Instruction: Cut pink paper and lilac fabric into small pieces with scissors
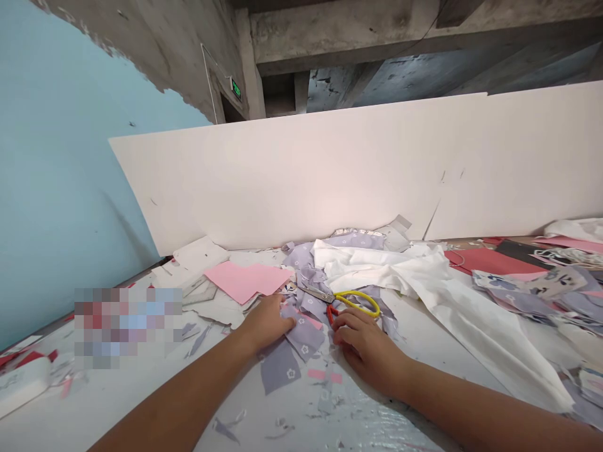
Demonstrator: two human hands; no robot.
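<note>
My left hand point(267, 323) is closed on a purple floral fabric piece point(304, 339), its thumb lying over the cloth. Another purple scrap point(279, 367) lies just below it on the table. My right hand point(367, 345) has its fingers curled at the red handle of a pair of scissors point(325, 295); much of that handle is hidden beneath them. The yellow handle loop shows above the hand, and the blades point left over purple fabric. A pink sheet point(247, 279) is beyond my left hand. White cloth point(377, 267) stretches from behind the scissors to the right.
A white panel point(330, 182) stands along the back of the table, with a blue wall point(61, 157) at left. Red sheets point(490, 260) and stacked fabric pieces point(532, 292) lie at right. Small pink strips point(325, 375) and offcuts litter the white tabletop point(273, 427). A patch at left is blurred out.
</note>
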